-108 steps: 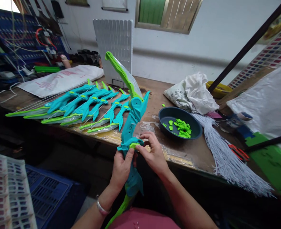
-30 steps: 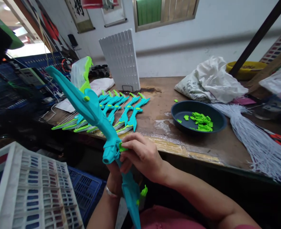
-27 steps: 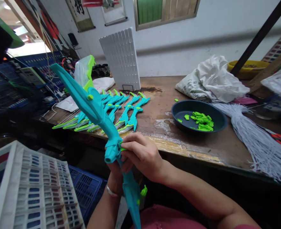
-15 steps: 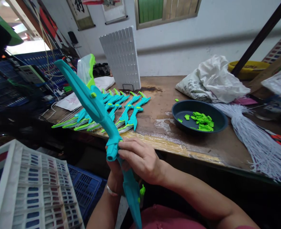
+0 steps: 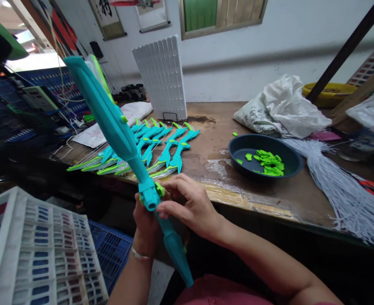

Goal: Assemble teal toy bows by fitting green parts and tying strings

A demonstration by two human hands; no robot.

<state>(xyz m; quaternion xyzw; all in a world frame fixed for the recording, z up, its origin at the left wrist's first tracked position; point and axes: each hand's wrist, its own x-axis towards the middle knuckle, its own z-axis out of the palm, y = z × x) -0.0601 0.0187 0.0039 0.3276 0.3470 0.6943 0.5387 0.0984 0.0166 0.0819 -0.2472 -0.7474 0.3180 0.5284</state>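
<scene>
A teal toy bow [image 5: 110, 114] runs diagonally through the middle of the view, its upper limb reaching far left. My left hand [image 5: 144, 224] is closed around its middle from behind, with the fingers partly hidden. A small green plastic piece [image 5: 159, 189] sticks out of the right side of the bow's grip. My right hand [image 5: 195, 207] is beside that piece, thumb and fingers apart, the fingertips close to the piece and the thumb at the grip's lower edge. On the table [image 5: 206, 182], several similar teal and green bows [image 5: 174, 148] with strings lie in a row.
A dark round pan [image 5: 264, 142] holds small green plastic pieces [image 5: 271, 163]. To its right lies a bundle of white strings [image 5: 336, 186]. White sacks [image 5: 278, 106] rest behind the pan. A white plastic crate [image 5: 51, 237] stands at lower left, beside a blue crate [image 5: 110, 250].
The bow has turned and its lower end swung right. My right hand's fingers have spread away from the grip, and more of the green piece shows.
</scene>
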